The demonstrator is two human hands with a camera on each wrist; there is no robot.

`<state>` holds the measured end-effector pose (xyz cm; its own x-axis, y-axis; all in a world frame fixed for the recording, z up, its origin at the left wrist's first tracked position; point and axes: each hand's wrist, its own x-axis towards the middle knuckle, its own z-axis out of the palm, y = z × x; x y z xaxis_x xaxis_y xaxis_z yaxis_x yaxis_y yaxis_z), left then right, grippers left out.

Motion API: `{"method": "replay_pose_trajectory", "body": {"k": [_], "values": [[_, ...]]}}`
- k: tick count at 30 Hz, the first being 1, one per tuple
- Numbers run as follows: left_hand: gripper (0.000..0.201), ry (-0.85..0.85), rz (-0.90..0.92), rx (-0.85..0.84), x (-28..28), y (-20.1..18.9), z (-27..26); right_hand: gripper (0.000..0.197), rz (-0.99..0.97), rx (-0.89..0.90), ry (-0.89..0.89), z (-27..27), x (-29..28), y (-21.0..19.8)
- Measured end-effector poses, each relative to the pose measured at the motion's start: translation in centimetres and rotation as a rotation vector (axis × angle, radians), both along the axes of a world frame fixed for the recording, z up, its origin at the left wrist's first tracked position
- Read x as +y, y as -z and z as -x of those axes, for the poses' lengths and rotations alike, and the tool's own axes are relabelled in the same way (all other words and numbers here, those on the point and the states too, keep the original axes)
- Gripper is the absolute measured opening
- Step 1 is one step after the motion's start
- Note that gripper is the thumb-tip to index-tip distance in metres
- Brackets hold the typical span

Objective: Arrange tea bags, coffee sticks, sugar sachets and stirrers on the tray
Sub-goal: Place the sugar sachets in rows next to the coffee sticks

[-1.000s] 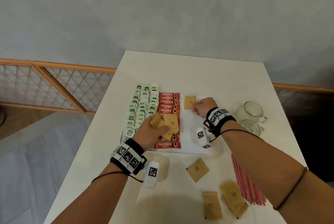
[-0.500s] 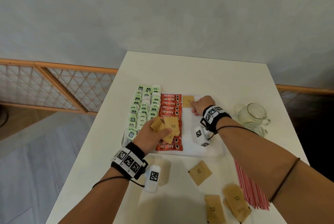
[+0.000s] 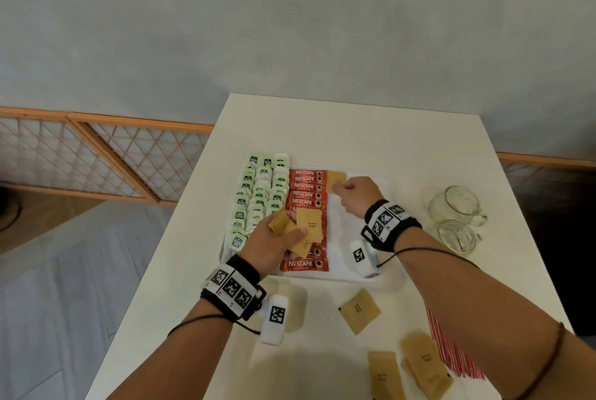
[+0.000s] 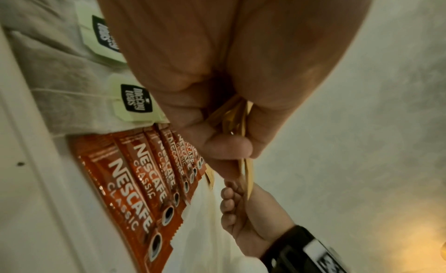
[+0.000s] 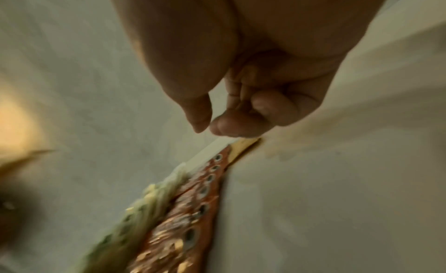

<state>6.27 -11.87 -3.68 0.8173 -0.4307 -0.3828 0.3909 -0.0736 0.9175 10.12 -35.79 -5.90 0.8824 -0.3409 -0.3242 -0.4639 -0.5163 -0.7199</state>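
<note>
On the white tray (image 3: 342, 232), rows of green-tagged tea bags (image 3: 261, 193) fill the left side. A column of red coffee sticks (image 3: 306, 188) lies beside them. One brown sugar sachet (image 3: 336, 178) lies flat at the tray's far end, right against the sticks. My right hand (image 3: 353, 193) has its fingers curled, and the fingertips (image 5: 224, 128) meet the sachet's (image 5: 243, 144) near corner with nothing pinched between them. My left hand (image 3: 271, 241) hovers over the sticks and grips a fan of several sugar sachets (image 3: 311, 227), seen edge-on (image 4: 243, 124) in the left wrist view.
Loose sugar sachets (image 3: 359, 311) lie on the table in front of the tray, and more (image 3: 425, 364) are at the near edge. Red stirrers (image 3: 451, 354) lie under my right forearm. Two glass mugs (image 3: 454, 204) stand right of the tray.
The sachet under my right hand has slid a little left, up against the coffee sticks. My left hand keeps its fan of sachets in the same place.
</note>
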Motion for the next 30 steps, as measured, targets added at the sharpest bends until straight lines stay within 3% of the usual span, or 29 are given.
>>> {"method": "replay_pose_trajectory", "body": {"k": [5,13,22,30], "values": [[0.035,0.008,-0.012,0.009,-0.1,0.6,-0.3,0.045,-0.172,-0.054,-0.246,4.4,2.4,-2.2],[0.026,0.011,-0.034,-0.015,-0.7,0.8,-0.1,0.015,-0.347,-0.064,-0.238,8.4,2.4,-0.4],[0.026,-0.002,-0.014,0.016,-0.7,0.8,-0.2,0.031,-0.115,-0.055,-0.033,3.7,-2.9,-0.1],[0.03,-0.024,0.015,0.061,-0.3,1.0,-0.2,0.032,0.064,0.111,0.021,-0.5,-5.8,1.5]]}}
